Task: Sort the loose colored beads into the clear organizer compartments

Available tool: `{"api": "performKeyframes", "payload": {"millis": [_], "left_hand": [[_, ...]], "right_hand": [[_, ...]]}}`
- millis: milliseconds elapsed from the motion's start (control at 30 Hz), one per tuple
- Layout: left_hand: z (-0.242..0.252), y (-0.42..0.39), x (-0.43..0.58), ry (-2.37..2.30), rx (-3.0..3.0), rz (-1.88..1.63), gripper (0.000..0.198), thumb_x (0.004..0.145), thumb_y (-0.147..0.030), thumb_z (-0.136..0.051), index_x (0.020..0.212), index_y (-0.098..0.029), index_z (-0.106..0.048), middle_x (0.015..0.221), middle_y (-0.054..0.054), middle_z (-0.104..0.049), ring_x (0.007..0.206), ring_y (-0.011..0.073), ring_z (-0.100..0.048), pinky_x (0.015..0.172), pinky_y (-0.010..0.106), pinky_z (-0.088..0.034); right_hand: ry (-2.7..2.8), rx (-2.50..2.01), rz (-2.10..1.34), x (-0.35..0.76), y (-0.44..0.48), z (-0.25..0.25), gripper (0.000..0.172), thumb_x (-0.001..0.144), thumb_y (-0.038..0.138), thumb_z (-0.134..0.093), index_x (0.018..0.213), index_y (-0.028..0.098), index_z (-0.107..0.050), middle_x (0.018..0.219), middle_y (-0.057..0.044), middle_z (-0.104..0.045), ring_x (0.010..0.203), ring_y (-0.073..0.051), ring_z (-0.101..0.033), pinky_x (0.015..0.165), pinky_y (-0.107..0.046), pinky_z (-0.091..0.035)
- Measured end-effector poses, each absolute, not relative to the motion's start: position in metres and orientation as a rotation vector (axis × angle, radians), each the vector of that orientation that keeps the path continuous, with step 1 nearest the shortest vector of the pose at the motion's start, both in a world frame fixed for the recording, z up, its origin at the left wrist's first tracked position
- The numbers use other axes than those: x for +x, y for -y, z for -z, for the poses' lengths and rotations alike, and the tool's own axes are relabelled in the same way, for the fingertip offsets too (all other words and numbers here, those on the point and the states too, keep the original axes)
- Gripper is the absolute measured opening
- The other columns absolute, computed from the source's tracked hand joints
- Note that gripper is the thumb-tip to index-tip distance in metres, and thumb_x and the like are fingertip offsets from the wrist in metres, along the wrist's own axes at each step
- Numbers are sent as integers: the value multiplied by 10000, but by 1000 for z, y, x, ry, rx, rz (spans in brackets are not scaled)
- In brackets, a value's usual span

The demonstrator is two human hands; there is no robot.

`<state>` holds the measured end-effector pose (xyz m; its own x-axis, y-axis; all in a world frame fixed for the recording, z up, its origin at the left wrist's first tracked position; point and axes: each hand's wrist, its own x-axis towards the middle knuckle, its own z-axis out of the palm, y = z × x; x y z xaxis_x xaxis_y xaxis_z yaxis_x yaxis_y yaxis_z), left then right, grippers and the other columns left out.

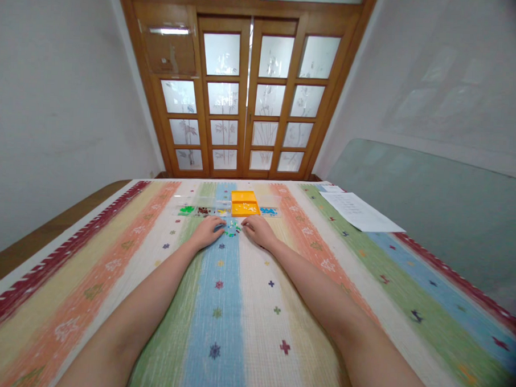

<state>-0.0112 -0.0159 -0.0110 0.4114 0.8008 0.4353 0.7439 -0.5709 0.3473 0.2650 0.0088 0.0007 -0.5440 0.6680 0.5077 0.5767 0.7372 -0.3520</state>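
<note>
A small cluster of green, blue, white and dark pieces (232,229) lies on the striped cloth between my two hands. On its left side rests my left hand (209,232), its fingers a little apart and nothing visible in them. My right hand (260,231) is on the other side, fingertips drawn together at the cluster's edge; anything they hold is too small to make out. Just beyond stands an open yellow box (246,196) with white pieces (245,208) in it. A clear compartment case (215,203) holds green pieces (186,210), dark red pieces (203,211) and yellow pieces (223,212).
Blue pieces (268,211) sit right of the yellow box. Farther right, printed paper sheets (360,212) lie on the striped tablecloth (217,340). A pale green board (437,207) leans along the right wall, and wooden glazed doors (248,124) close off the far end.
</note>
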Motion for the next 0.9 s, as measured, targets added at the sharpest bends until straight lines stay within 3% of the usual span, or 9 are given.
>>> {"api": "performKeyframes", "payload": {"millis": [233, 400, 633, 900], "left_hand": [[7, 19, -6, -1403, 2599, -823, 273, 961, -290, -586, 1182, -221, -731, 1188, 93, -698, 1148, 265, -615, 1058, 432, -475], [7, 22, 4, -1384, 2637, -790, 347, 977, -329, -589, 1299, -244, -687, 1310, 98, -658, 1241, 261, -579, 1116, 433, -446], [6, 25, 10, -1264, 2696, -698, 394, 1041, -373, -495, 1370, -223, -652, 1413, 107, -629, 1346, 253, -515, 1205, 452, -359], [3, 26, 11, -1286, 2674, -693, 409, 1051, -360, -446, 1358, -203, -666, 1385, 115, -653, 1326, 259, -527, 1189, 454, -375]], "right_hand": [[2258, -957, -256, 265, -11, 0, 137, 913, 109, -627, 955, 194, -726, 973, -65, -736, 928, -219, -629, 854, -328, -455], [2213, -915, -248, 266, -15, 5, 156, 904, 77, -614, 949, 197, -703, 973, -59, -710, 961, -212, -610, 885, -328, -445], [2135, -1014, -173, 267, -16, 3, 118, 938, 127, -582, 937, 202, -674, 983, -73, -697, 963, -225, -588, 888, -339, -433], [1861, -1257, -156, 290, -38, 6, 157, 907, 196, -551, 951, 195, -702, 953, -79, -702, 914, -227, -588, 854, -342, -449]]}}
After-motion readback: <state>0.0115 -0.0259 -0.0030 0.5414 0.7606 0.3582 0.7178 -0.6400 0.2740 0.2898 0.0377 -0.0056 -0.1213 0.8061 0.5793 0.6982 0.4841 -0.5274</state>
